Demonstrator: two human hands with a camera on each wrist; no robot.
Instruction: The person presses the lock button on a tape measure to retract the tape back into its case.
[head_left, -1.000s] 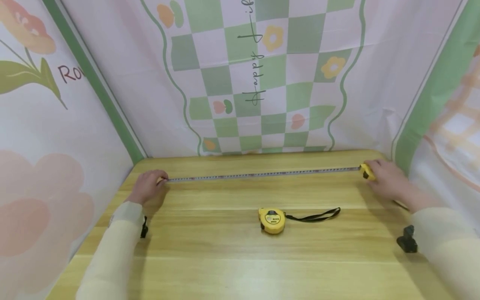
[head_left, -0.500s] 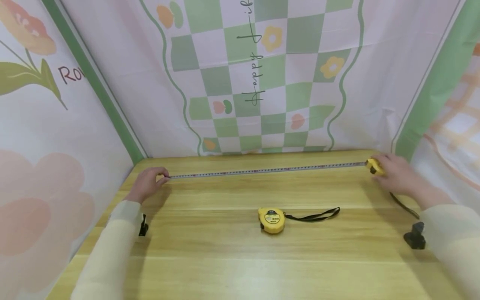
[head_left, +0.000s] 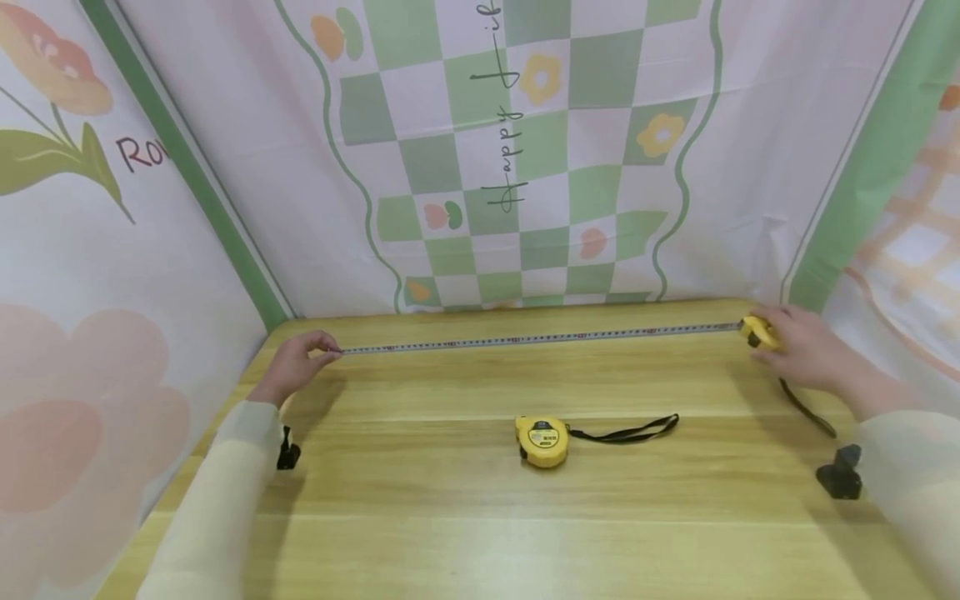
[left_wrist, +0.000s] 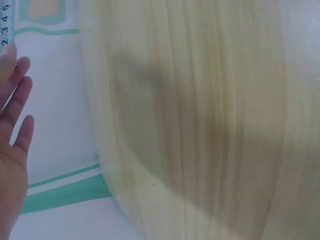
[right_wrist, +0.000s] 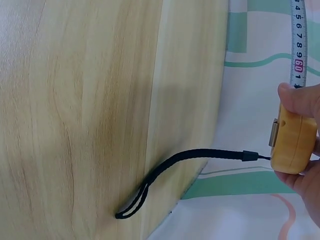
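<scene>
A metal tape blade (head_left: 517, 339) stretches straight between the two hands, above the far part of the wooden table. My left hand (head_left: 298, 364) pinches its free end between thumb and fingertip; the digits 2 to 5 show beside the thumb in the left wrist view. My right hand (head_left: 804, 350) grips the yellow tape measure case (right_wrist: 294, 140), from which the blade comes out near the red 60 mark. A black wrist strap (right_wrist: 200, 152) hangs from that case down toward the table. A second yellow tape measure (head_left: 543, 442) lies mid-table, its blade drawn in.
The second tape measure's black strap (head_left: 630, 433) trails to the right on the wooden table (head_left: 420, 542). Behind the table's far edge hangs a checked green and white cloth (head_left: 525, 167), with more printed cloth at both sides. Each wrist wears a small black camera mount (head_left: 840, 475).
My right hand has moved right with the case, drawing out a little more blade. My left hand has risen slightly with the blade end. The second tape measure has stayed put.
</scene>
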